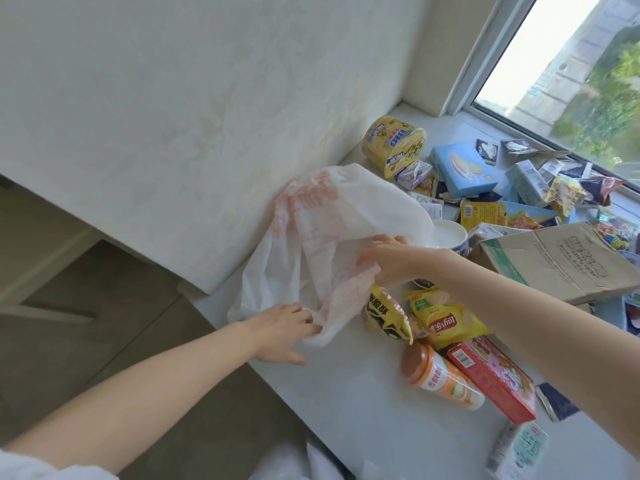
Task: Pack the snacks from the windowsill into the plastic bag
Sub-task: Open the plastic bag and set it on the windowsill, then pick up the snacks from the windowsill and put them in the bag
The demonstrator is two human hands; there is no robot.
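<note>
Bag (pixel 329 237): white plastic with red print, crumpled on the windowsill (pixel 346 403) against the wall, no snacks visible inside. My left hand (pixel 284 329) pinches its near edge and my right hand (pixel 384 259) grips the far rim. Yellow packet (pixel 384 317), chips (pixel 446 323), canister (pixel 440 379) and red box (pixel 491 379) lie just beside it. Risks: the thin film may slip from my fingers and close the mouth, and the canister, on its side, could roll off.

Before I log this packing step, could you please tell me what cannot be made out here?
Head view:
plastic bag interior: its own folds hide any contents.
right hand fingertips: partly behind the bag's film.
left hand grip: fingertips meet bag folds, pinch unclear.
white bowl: partly behind the bag.
carton: cut by the bottom edge.
</note>
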